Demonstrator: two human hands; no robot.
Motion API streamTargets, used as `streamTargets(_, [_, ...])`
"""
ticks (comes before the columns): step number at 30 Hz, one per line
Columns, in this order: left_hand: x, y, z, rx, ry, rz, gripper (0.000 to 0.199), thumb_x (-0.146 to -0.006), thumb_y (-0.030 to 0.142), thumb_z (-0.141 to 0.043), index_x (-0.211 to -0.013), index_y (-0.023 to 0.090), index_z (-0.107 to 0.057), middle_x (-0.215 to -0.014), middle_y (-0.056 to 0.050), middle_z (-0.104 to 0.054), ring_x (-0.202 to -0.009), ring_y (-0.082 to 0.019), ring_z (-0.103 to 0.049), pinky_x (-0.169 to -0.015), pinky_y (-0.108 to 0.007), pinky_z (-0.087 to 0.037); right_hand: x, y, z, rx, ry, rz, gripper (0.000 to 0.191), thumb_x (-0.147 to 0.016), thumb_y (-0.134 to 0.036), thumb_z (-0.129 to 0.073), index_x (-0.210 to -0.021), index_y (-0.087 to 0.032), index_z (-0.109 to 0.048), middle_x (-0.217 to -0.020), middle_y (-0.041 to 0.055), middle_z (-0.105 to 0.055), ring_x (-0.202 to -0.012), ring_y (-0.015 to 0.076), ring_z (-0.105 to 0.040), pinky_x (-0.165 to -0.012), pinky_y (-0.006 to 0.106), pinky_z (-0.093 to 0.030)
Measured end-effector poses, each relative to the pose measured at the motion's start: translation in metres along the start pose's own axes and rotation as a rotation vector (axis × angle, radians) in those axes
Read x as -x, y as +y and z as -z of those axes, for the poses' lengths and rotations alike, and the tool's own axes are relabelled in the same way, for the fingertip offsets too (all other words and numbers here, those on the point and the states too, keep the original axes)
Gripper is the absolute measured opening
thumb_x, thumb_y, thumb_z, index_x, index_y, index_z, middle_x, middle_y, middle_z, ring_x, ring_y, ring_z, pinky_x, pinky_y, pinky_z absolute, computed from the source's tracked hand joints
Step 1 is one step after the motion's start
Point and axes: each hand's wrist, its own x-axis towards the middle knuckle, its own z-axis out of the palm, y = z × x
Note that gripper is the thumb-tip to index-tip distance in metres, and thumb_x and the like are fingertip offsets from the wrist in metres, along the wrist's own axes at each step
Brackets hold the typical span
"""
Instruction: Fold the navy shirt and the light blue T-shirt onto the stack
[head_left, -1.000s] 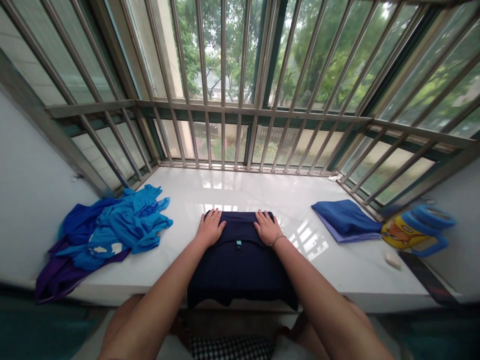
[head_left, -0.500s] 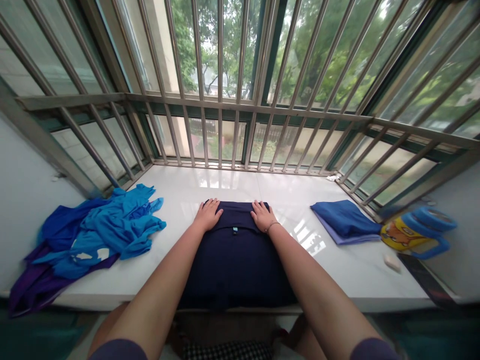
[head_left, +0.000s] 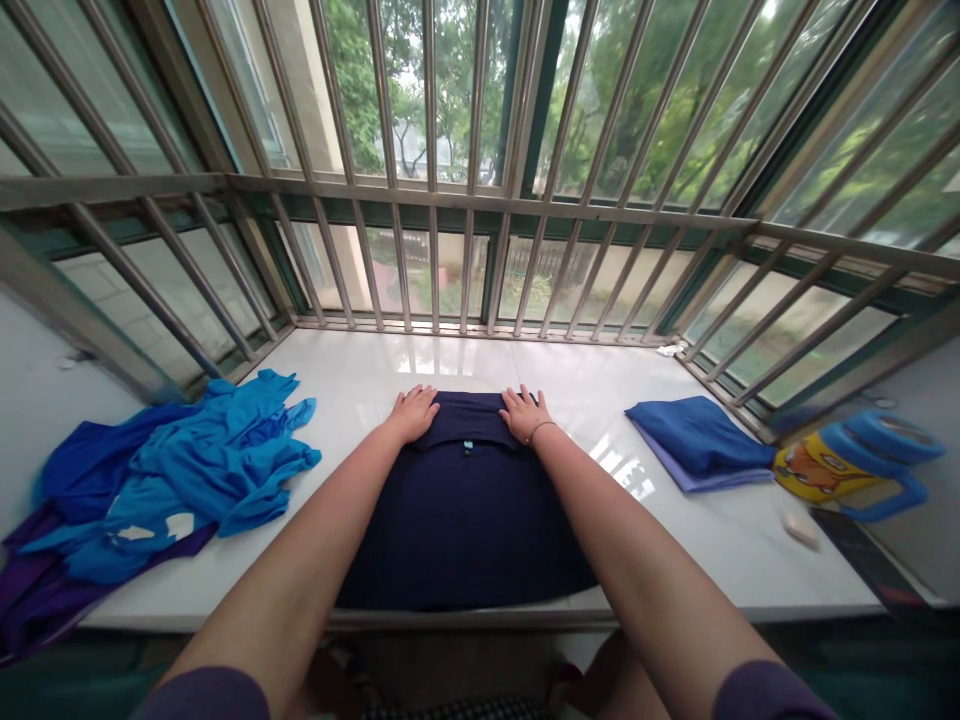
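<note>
A dark navy shirt (head_left: 465, 520) lies spread on the white sill in front of me, its far edge folded over and a small light-blue label showing near the neckline. My left hand (head_left: 415, 412) rests flat on the far left corner of the shirt, fingers stretched out. On the far right corner lies my right hand (head_left: 525, 412), also flat with its fingers apart and a thin bracelet at the wrist. Neither hand grips the cloth. The shirt's near end reaches the front edge of the sill.
A crumpled heap of blue and purple clothes (head_left: 247, 450) lies at the left. To the right sit folded blue garments (head_left: 697, 435), a yellow and blue cup (head_left: 840, 465), a small pale object (head_left: 799, 530) and a dark flat object (head_left: 862, 560). Metal window bars (head_left: 431, 265) close off the back.
Both hands have shifted slightly on the shirt's far corners, still lying flat. The shirt's near end looks flatter and wider. My view has moved a little closer.
</note>
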Motion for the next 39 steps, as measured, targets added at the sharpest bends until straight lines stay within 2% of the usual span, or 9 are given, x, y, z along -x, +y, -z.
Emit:
streamTargets(5, [-0.018, -0.021, 0.029, -0.034, 0.006, -0.005, 0.056, -0.096, 0.036, -0.066, -0.149, 0.019, -0.062, -0.158, -0.02, -0.059, -0.152, -0.04, -0.048, -0.128, -0.062, -0.028, -0.015, 0.007, 0.025, 0.059, 0.012, 0.014, 0.062, -0.106, -0.044, -0.059, -0.162, -0.018, -0.049, -0.159, 0.0212, -0.055, -0.152, 0.0369, -0.043, -0.129, 0.066, -0.017])
streamTargets(8, [-0.023, -0.025, 0.046, -0.014, -0.011, -0.024, 0.034, -0.086, 0.036, -0.077, -0.116, 0.02, -0.078, -0.129, -0.016, -0.076, -0.129, -0.037, -0.066, -0.113, -0.048, -0.048, -0.018, 0.011, 0.041, 0.072, -0.014, 0.057, 0.041, -0.098, -0.038, -0.073, -0.134, -0.02, -0.072, -0.14, 0.0191, -0.068, -0.136, 0.0356, -0.057, -0.119, 0.054, -0.038])
streamTargets(11, [-0.017, -0.023, 0.063, 0.032, 0.015, -0.051, 0.015, -0.085, 0.033, -0.075, -0.091, 0.02, -0.077, -0.11, -0.013, -0.079, -0.112, -0.033, -0.072, -0.098, -0.038, -0.054, -0.013, 0.018, 0.06, 0.055, 0.0, 0.112, 0.028, -0.096, -0.036, -0.077, -0.119, -0.02, -0.077, -0.13, 0.0164, -0.07, -0.123, 0.0302, -0.063, -0.106, 0.039, -0.047])
streamTargets(15, [0.015, -0.018, 0.088, 0.113, 0.11, -0.087, 0.016, -0.091, 0.033, -0.067, -0.098, 0.021, -0.073, -0.106, -0.009, -0.078, -0.103, -0.027, -0.072, -0.089, -0.034, -0.053, 0.014, 0.028, 0.087, -0.002, 0.088, 0.174, 0.026, -0.1, -0.033, -0.073, -0.12, -0.017, -0.073, -0.125, 0.0132, -0.07, -0.109, 0.023, -0.066, -0.095, 0.03, -0.047])
streamTargets(20, [0.092, -0.006, 0.104, 0.217, 0.248, -0.191, 0.014, -0.097, 0.035, -0.062, -0.102, 0.024, -0.068, -0.098, -0.005, -0.075, -0.094, -0.026, -0.07, -0.084, -0.037, -0.053, 0.083, 0.032, 0.104, -0.056, 0.203, 0.243, 0.014, -0.104, -0.025, -0.065, -0.116, -0.019, -0.069, -0.108, 0.0071, -0.072, -0.1, 0.0212, -0.065, -0.087, 0.03, -0.046])
streamTargets(25, [0.192, 0.008, 0.07, 0.301, 0.324, -0.286, 0.023, -0.085, 0.013, -0.064, -0.105, 0.024, -0.069, -0.109, -0.008, -0.077, -0.104, -0.028, -0.071, -0.098, -0.045, -0.057, 0.179, 0.024, 0.07, -0.071, 0.363, 0.323, 0.02, -0.098, -0.01, -0.06, -0.11, -0.023, -0.07, -0.107, 0.0057, -0.073, -0.098, 0.0226, -0.064, -0.086, 0.033, -0.045])
streamTargets(30, [0.281, 0.011, -0.004, 0.235, 0.172, -0.2, 0.039, -0.081, 0.014, -0.057, -0.11, 0.034, -0.073, -0.136, -0.005, -0.075, -0.129, -0.033, -0.069, -0.123, -0.06, -0.048, 0.267, 0.008, -0.015, -0.087, 0.391, 0.379, 0.037, -0.091, -0.005, -0.055, -0.114, -0.028, -0.074, -0.116, 0.0069, -0.075, -0.103, 0.0247, -0.069, -0.09, 0.038, -0.052])
streamTargets(34, [0.318, 0.009, -0.038, 0.174, 0.152, -0.101, 0.044, -0.097, 0.027, -0.044, -0.128, 0.04, -0.073, -0.16, 0.002, -0.059, -0.147, -0.026, -0.057, -0.13, -0.05, -0.044, 0.307, 0.001, -0.068, -0.15, 0.415, 0.333, 0.055, -0.088, -0.003, -0.05, -0.127, -0.032, -0.075, -0.129, 0.0078, -0.075, -0.114, 0.0272, -0.072, -0.097, 0.044, -0.06])
streamTargets(39, [0.336, 0.012, -0.045, 0.147, 0.141, -0.106, 0.05, -0.103, 0.028, -0.04, -0.147, 0.035, -0.063, -0.171, 0.001, -0.045, -0.158, -0.027, -0.045, -0.133, -0.056, -0.037, 0.327, -0.008, -0.078, -0.224, 0.411, 0.275, 0.062, -0.091, -0.007, -0.05, -0.145, -0.03, -0.069, -0.148, 0.0088, -0.068, -0.133, 0.028, -0.066, -0.115, 0.049, -0.056])
